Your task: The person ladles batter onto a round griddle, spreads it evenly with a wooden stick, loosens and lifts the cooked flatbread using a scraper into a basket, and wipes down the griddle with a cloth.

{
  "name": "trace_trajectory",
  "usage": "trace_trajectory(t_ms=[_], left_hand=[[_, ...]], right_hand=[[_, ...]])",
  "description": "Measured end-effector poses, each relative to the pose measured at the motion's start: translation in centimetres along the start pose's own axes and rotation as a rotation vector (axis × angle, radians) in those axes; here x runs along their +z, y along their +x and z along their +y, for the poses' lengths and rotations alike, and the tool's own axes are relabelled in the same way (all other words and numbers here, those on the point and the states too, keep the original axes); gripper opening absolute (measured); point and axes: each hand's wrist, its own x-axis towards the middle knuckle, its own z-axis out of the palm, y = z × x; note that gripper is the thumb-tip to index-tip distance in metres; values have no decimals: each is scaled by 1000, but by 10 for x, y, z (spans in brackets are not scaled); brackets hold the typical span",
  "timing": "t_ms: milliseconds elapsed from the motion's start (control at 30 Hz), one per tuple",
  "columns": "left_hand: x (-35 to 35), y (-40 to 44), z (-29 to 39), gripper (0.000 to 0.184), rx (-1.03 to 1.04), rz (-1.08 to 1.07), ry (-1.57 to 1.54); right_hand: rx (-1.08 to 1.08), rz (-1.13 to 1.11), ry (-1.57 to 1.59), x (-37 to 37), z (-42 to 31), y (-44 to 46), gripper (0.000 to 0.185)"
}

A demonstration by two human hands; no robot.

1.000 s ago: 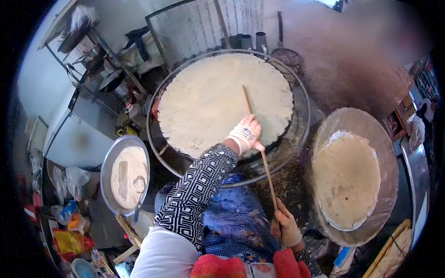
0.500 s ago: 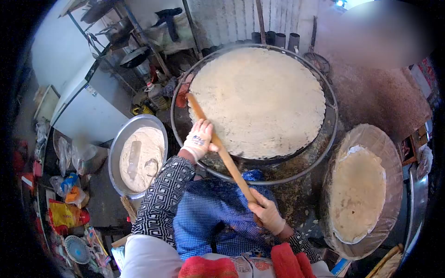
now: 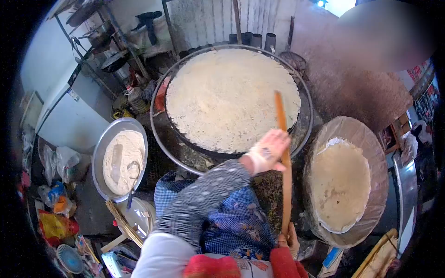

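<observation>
A long flat wooden stick [image 3: 286, 199] runs from near my body up to the right edge of a big round flatbread [image 3: 227, 97], its tip over or against the sheet. The pale flatbread covers nearly all of a round griddle, which has a metal ring [image 3: 157, 134] around it. My left hand [image 3: 268, 150], in a white glove, is closed on the middle of the stick at the ring's front right. Low in the view, my right hand [image 3: 289, 241] grips the stick's near end, partly hidden by a red sleeve.
At left stands a metal basin [image 3: 98, 162] of pale dough or flour with a scoop-like tool inside. A large lined basket [image 3: 378, 185] at right holds flatbread. Near my left side are a straw brush [image 3: 123, 224] and a transparent-lidded container [image 3: 141, 215]. Behind the griddle stand dark cylinders [image 3: 270, 41].
The stick has swung from the griddle's left side to its right, turning nearly upright in view. My left hand crossed rightward with it; my right hand moved lower. The view shifted too.
</observation>
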Motion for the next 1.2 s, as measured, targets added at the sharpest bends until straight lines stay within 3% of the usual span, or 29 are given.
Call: trace_trajectory(t_ms=[67,100,200,233,267,333,400,500,633,700,800,833,900,933,967,1033,1067,1133,1200], left_hand=[[31,21,7,106,-24,-186,76],[37,22,-4,104,-2,-163,80],[-19,6,-34,106,-157,-512,130],[-11,-23,-50,106,-180,-364,153],[-6,-53,-68,107,-201,-208,180],[-27,-91,-86,111,-293,-184,155],[-45,-123,-99,109,-372,-188,187],[-59,-173,-114,107,-449,-119,263],[-86,-229,-114,112,-604,-64,274],[-92,-262,-105,101,-602,49,321],[-98,-289,-81,81,-498,157,328],[-95,-290,-77,73,-462,88,266],[-66,-294,-75,56,-433,-73,296],[-56,-290,-71,49,-459,-115,286],[-58,-275,-64,39,-512,-302,330],[-47,-271,-54,36,-499,-207,331],[-47,-263,-46,34,-513,-194,308],[-39,-249,-29,35,-554,-195,318],[-20,-233,-9,36,-579,-143,273]], right_hand=[[-17,55,-167,2,7,13,59],[6,62,-245,13,2,17,60],[202,25,-282,74,-33,16,65],[294,-116,-259,83,-44,17,75],[320,-196,-258,89,-43,26,68],[364,-356,-258,95,-27,51,56],[347,-319,-355,114,-10,53,78],[462,-444,-440,153,-20,55,64],[156,-568,-739,176,0,63,54],[-114,-656,-1024,173,8,73,52],[-491,-619,-1116,170,-1,89,51],[-527,-621,-1145,166,-10,102,52],[-625,-525,-1770,184,-52,116,52],[-778,-493,-1808,179,-58,136,52],[-752,-383,-1940,182,-66,154,54],[-981,-189,-1784,168,-76,201,57],[-796,-58,-1771,180,-93,204,55],[-924,-15,-1455,166,-101,226,52],[-292,56,-906,179,-116,188,47]])
